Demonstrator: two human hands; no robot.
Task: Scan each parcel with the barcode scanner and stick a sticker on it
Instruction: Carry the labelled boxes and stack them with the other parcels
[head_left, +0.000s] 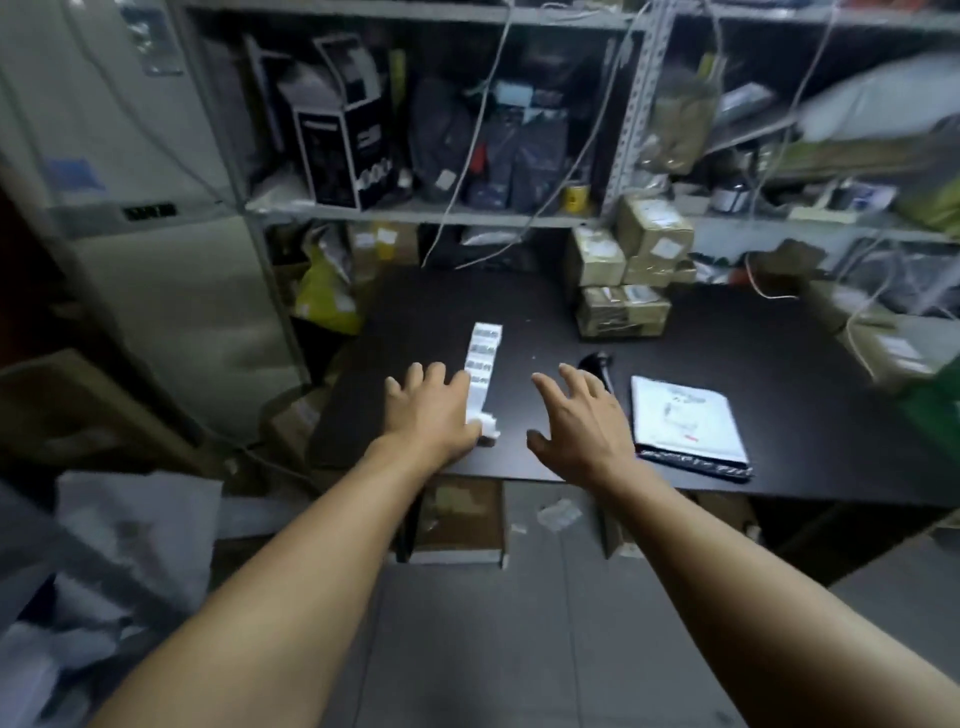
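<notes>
A cluttered storeroom with metal shelves (415, 213) full of boxes and bags stands behind a black bench (753, 405). On the bench, a strip of stickers (484, 358) runs from near to far left of centre, a dark barcode scanner (598, 364) lies just right of centre, and a flat white parcel (685, 421) in a plastic mailer rests near the front edge, right of the scanner. A stack of taped cardboard boxes (623, 275) sits farther back. The left hand (431, 410) lies over the near end of the sticker strip with fingers fairly straight, touching it rather than gripping, though its thumb is hidden. The right hand (582, 415) hovers open with fingers spread, just in front of the scanner and holding nothing. The mailer looks light, soft and floppy with a slick skin, so it would probably be best taken by an edge or pressed flat while a sticker goes on. The sticker strip seems thin and prone to curling; peeling from the lifted near corner appears easiest. The scanner's handle is partly hidden behind the right hand.
</notes>
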